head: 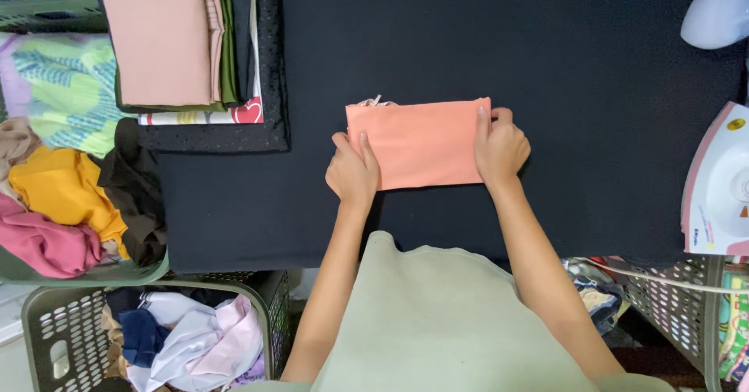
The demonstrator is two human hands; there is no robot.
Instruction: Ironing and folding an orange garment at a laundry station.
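With both hands pressing its ends, left hand (353,172) and right hand (499,148) fingers flat, gripping nothing, the folded orange cloth (417,144) lies mid-tabletop (546,49). Folding step; next fold likely needs pinching an edge.

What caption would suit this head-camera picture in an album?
Both hands, left hand and right hand, press a folded orange cloth flat on a black table.

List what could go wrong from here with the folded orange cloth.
The left hand and right hand press only the ends of the orange cloth; a bit of fabric pokes out at its top left corner, so the fold may end uneven. The iron stands close to the right.
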